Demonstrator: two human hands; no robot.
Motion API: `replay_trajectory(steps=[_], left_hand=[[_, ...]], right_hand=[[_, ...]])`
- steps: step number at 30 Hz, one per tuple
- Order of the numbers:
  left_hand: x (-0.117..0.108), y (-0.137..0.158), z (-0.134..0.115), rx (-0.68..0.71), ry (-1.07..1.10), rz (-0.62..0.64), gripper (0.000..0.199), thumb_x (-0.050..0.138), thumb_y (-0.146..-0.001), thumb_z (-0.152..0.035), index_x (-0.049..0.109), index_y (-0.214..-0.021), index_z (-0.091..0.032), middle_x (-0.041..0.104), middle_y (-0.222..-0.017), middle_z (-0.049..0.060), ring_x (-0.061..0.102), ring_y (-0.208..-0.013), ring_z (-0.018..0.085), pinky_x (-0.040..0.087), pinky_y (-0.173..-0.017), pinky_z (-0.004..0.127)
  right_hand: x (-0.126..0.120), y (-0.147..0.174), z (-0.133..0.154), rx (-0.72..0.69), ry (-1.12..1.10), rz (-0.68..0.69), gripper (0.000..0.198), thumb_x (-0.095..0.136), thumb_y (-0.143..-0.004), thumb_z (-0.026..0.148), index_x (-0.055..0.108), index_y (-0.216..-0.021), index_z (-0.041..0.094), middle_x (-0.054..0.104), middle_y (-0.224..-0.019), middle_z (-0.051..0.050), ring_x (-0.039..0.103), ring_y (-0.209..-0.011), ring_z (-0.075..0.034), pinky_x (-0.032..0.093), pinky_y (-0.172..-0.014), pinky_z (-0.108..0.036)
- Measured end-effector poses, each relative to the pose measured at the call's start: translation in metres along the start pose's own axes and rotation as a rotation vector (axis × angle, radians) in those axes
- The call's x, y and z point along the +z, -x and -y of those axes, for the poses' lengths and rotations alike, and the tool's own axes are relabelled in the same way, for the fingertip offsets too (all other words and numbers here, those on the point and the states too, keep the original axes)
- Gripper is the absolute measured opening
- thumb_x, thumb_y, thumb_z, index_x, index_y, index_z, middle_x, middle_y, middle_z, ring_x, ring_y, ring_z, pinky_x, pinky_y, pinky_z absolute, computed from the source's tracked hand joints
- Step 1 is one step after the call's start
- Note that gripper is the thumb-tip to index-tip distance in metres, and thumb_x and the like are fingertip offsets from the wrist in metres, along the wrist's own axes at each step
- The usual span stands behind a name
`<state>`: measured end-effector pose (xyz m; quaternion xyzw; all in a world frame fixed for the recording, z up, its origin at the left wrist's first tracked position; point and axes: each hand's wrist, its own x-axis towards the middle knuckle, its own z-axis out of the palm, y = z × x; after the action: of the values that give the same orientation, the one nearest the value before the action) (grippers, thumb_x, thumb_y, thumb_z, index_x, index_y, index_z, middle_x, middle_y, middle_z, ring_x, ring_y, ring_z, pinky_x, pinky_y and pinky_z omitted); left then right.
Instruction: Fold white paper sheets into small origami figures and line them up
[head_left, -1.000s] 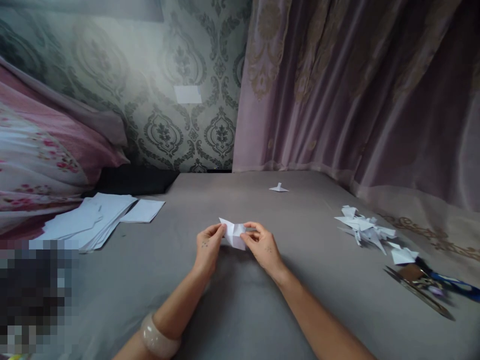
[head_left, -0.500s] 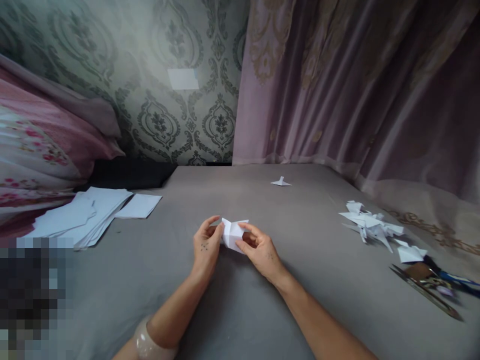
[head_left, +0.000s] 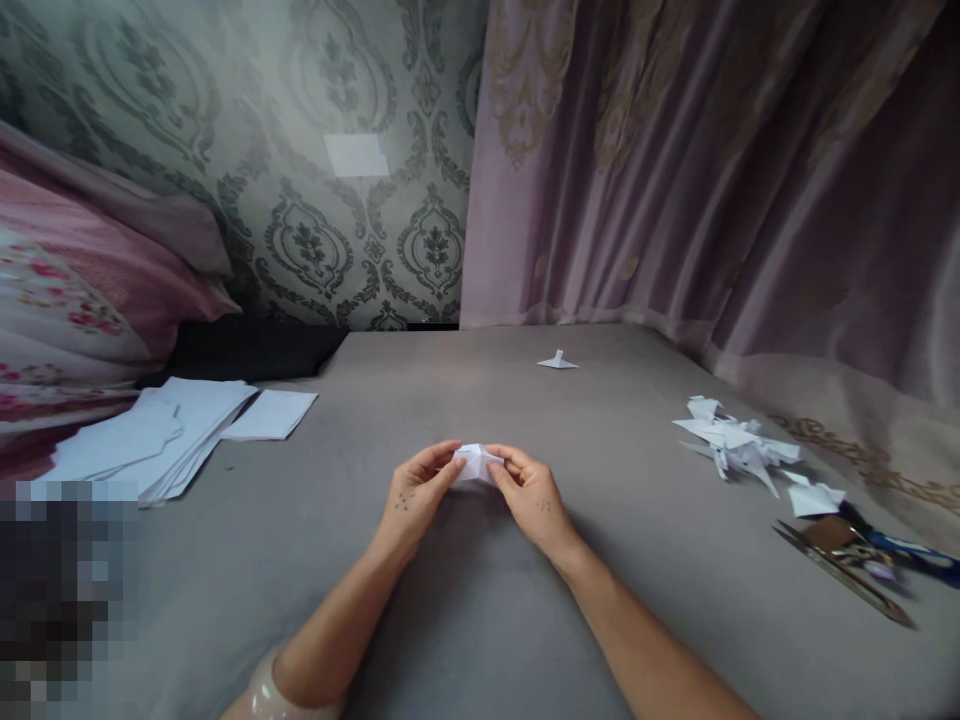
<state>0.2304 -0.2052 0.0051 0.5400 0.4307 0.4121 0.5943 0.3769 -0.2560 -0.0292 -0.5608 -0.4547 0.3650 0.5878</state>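
A small folded white paper [head_left: 478,463] is held up over the grey cloth surface [head_left: 465,620], pinched from both sides. My left hand [head_left: 416,495] grips its left edge between thumb and fingers. On the opposite edge, my right hand [head_left: 534,500] pinches it the same way. A crease runs down the paper's middle. The fingertips behind the paper are partly hidden.
Stacked white sheets [head_left: 161,440] lie at left beside a smaller paper pile [head_left: 271,415]. A folded paper figure [head_left: 558,360] stands at the back. Several folded paper figures [head_left: 739,440] are heaped at right, near scissors [head_left: 844,575] and a blue-handled tool [head_left: 911,555].
Both hands have turned the folded paper; it now looks lower and flatter, with less of its face showing. My left thumb has shifted right along it. The view has shifted slightly.
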Motion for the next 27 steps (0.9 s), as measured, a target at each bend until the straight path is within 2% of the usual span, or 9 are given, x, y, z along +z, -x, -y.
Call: replay_trajectory(steps=[7, 15, 18, 22, 27], left_hand=[[-0.006, -0.001, 0.001, 0.156, -0.203, 0.07, 0.023, 0.066, -0.075, -0.035, 0.073, -0.087, -0.016, 0.074, -0.084, 0.005, 0.065, -0.08, 0.017, 0.049, -0.075, 0.024], [-0.008, -0.003, 0.004, 0.25, -0.344, 0.175, 0.028, 0.054, -0.083, -0.035, 0.072, -0.094, -0.016, 0.073, -0.086, 0.005, 0.064, -0.08, 0.019, 0.049, -0.072, 0.026], [-0.008, -0.002, 0.006, 0.295, -0.367, 0.177, 0.027, 0.052, -0.085, -0.035, 0.07, -0.095, -0.016, 0.072, -0.084, 0.005, 0.063, -0.078, 0.017, 0.049, -0.07, 0.025], [-0.009, -0.001, 0.01, 0.341, -0.387, 0.155, 0.024, 0.051, -0.087, -0.034, 0.065, -0.095, -0.016, 0.07, -0.085, 0.004, 0.062, -0.078, 0.016, 0.047, -0.068, 0.023], [-0.008, -0.001, 0.013, 0.34, -0.397, 0.156, 0.023, 0.052, -0.087, -0.035, 0.066, -0.092, -0.017, 0.069, -0.082, 0.004, 0.061, -0.078, 0.016, 0.046, -0.069, 0.023]], right_hand=[[-0.003, 0.001, 0.003, -0.065, 0.127, -0.049, 0.024, 0.055, -0.085, 0.035, 0.071, -0.095, 0.019, 0.074, -0.094, -0.004, 0.067, -0.09, -0.018, 0.05, -0.084, -0.031], [-0.002, 0.004, 0.01, -0.086, 0.183, -0.033, 0.026, 0.052, -0.088, 0.035, 0.07, -0.1, 0.02, 0.073, -0.1, -0.004, 0.066, -0.095, -0.018, 0.049, -0.088, -0.03], [-0.002, 0.004, 0.01, -0.102, 0.197, -0.027, 0.026, 0.051, -0.089, 0.034, 0.069, -0.103, 0.021, 0.072, -0.103, -0.003, 0.065, -0.098, -0.018, 0.048, -0.089, -0.029], [-0.001, 0.005, 0.009, -0.117, 0.224, -0.038, 0.025, 0.05, -0.09, 0.033, 0.067, -0.104, 0.022, 0.072, -0.098, -0.003, 0.066, -0.091, -0.017, 0.049, -0.084, -0.028], [0.002, 0.008, 0.01, -0.148, 0.222, -0.072, 0.022, 0.053, -0.089, 0.032, 0.069, -0.099, 0.022, 0.072, -0.099, -0.003, 0.066, -0.094, -0.018, 0.049, -0.087, -0.029]])
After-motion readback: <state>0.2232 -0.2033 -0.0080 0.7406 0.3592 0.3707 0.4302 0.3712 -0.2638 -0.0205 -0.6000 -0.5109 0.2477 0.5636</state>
